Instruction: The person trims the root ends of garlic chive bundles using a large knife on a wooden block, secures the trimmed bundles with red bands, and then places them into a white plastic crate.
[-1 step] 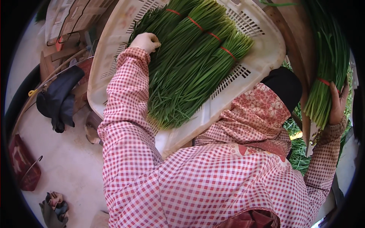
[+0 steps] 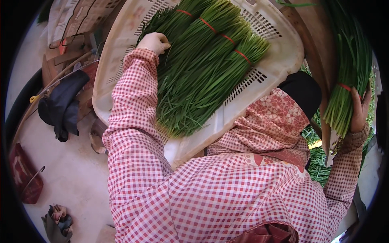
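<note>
Several red-banded bundles of garlic chives [image 2: 198, 77] lie side by side in a white slotted plastic crate [image 2: 279, 52]. At their left edge rests my left hand [image 2: 154, 43], pale and apparently gloved. Its fingers are curled into a pinch against the leaves; whatever is between the fingertips is too small to make out. Off to the far right, my right hand [image 2: 360, 108] grips another chive bundle [image 2: 342, 97] near its pale cut ends, just by the red band. The thumb shows on the near side, and part of the fingers is hidden behind the stems.
Behind on the left stands another pale crate [image 2: 87, 20]. A dark cloth [image 2: 65, 103] hangs over a pole beside my left arm, and a dark red bag [image 2: 26, 174] sits lower down. Loose green leaves [image 2: 320, 164] lie below my right hand. Floral cloth [image 2: 277, 115] and a rounded black thing border the crate.
My left hand and sleeve have shifted very slightly up and to the left. My right hand and its bundle have stayed in place.
</note>
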A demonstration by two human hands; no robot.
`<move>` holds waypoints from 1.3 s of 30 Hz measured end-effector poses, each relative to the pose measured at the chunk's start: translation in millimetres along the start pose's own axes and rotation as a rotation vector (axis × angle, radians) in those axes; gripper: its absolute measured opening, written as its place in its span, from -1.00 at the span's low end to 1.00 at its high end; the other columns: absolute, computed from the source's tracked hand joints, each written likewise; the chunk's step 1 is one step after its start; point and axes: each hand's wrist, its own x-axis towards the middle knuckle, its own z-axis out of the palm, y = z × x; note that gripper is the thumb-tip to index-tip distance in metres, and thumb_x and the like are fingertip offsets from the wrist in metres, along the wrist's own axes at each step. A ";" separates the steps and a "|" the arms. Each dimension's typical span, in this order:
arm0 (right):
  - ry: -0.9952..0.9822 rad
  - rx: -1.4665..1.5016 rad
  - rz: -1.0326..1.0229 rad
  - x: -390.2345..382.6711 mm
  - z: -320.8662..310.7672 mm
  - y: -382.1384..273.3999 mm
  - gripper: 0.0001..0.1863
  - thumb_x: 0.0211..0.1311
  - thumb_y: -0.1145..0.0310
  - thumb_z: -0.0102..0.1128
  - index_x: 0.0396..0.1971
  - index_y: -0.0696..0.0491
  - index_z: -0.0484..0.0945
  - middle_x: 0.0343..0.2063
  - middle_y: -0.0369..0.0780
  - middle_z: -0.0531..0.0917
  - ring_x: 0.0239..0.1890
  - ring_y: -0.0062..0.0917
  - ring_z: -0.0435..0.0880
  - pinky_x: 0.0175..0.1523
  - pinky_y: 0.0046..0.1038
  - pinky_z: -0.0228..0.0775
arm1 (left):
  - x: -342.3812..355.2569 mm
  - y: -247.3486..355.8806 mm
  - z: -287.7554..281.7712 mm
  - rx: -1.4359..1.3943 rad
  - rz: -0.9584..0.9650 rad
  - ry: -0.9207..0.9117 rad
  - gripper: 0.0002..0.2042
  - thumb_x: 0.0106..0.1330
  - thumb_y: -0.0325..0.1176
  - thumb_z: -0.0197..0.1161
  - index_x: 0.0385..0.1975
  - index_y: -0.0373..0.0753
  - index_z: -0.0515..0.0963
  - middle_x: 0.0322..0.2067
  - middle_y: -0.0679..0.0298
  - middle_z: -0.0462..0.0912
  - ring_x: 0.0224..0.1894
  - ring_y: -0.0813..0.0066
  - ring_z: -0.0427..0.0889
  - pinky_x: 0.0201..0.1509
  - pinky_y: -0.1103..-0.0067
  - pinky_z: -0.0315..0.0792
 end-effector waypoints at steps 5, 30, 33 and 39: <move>0.002 0.010 0.043 -1.4 3.1 -4.9 -0.35 0.26 0.35 0.09 0.28 0.11 0.02 0.06 -0.18 0.41 0.01 -0.47 0.46 0.05 -0.49 0.33 | -10.4 34.8 -20.3 0.450 0.171 0.095 -0.80 0.18 -0.26 0.24 -0.27 -0.20 0.59 -0.35 0.22 0.65 -0.30 0.34 0.61 -0.18 0.46 0.47; 0.006 -0.023 0.041 -2.5 3.0 -6.3 -0.33 0.25 0.35 0.09 0.29 0.10 0.00 0.07 -0.15 0.39 0.03 -0.43 0.45 0.05 -0.45 0.35 | 4.7 22.7 -13.3 -0.040 0.239 0.288 -0.79 0.24 -0.24 0.18 -0.21 -0.18 0.54 -0.24 0.17 0.59 -0.18 0.26 0.57 -0.07 0.47 0.42; -0.004 -0.011 0.044 -2.0 1.5 -6.2 -0.33 0.25 0.35 0.08 0.29 0.09 0.00 0.07 -0.15 0.39 0.03 -0.44 0.45 0.05 -0.45 0.34 | 1.8 33.8 -17.0 0.146 0.344 0.374 -0.81 0.22 -0.27 0.20 -0.27 -0.22 0.51 -0.26 0.16 0.56 -0.17 0.26 0.55 -0.09 0.45 0.42; 0.036 -0.054 0.079 -4.4 5.7 -12.7 -0.31 0.24 0.34 0.10 0.30 0.09 -0.01 0.08 -0.15 0.39 0.04 -0.44 0.44 0.07 -0.46 0.33 | 23.9 40.5 23.5 -0.849 0.399 0.158 -0.82 0.23 -0.24 0.21 -0.32 -0.20 0.47 0.01 0.28 0.53 -0.10 0.51 0.53 -0.27 0.58 0.47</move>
